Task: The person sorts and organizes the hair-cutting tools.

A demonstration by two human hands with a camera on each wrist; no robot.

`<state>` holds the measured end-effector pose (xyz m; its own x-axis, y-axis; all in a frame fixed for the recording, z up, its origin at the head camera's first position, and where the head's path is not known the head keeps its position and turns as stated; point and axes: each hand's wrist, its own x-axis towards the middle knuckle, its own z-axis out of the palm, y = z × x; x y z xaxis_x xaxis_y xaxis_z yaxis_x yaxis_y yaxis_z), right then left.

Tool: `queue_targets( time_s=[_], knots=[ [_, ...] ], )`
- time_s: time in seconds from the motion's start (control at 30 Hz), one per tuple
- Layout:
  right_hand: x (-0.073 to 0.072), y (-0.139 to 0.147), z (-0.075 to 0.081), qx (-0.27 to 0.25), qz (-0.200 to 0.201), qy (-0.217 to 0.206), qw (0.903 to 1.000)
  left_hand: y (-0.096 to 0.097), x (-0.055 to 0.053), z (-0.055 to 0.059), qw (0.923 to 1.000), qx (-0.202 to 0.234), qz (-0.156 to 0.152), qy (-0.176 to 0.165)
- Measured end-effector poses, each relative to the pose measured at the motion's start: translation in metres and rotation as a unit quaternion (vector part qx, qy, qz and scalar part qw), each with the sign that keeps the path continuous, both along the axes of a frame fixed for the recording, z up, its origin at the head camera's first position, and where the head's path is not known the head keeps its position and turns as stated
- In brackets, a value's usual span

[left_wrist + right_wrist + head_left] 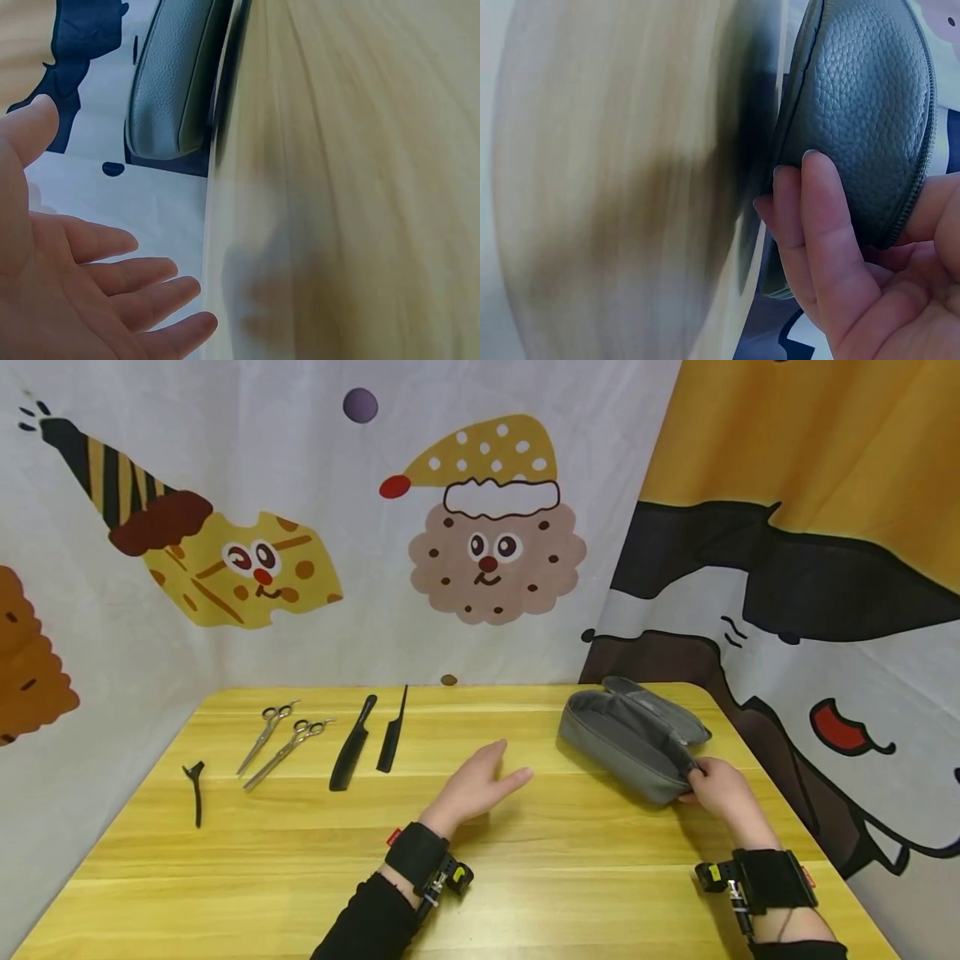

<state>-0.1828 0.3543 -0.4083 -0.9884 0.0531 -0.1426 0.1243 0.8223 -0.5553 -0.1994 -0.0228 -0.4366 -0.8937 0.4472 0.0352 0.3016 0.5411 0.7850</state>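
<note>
Right hand pinches unzipped grey pebbled leather-look pouch, frame right; left hand spread, empty: best steady pouch's opposite end.

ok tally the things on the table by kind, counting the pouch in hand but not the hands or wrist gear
scissors: 2
combs: 2
clip: 1
pouch: 1
total: 6
</note>
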Motion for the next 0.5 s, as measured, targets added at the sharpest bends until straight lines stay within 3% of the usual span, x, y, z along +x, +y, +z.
queue_targets(
  time_s=[0.2, 0.5],
  knots=[
    [0.004, -0.011, 0.004, 0.003, 0.023, 0.031, 0.9992, 0.006, -0.007, 0.007, 0.9999, 0.013, 0.008, -0.006],
    [0.009, -0.041, 0.014, -0.006, 0.067, 0.076, 0.9948, 0.013, -0.018, 0.021, 0.9963, 0.064, 0.054, 0.018]
  ],
)
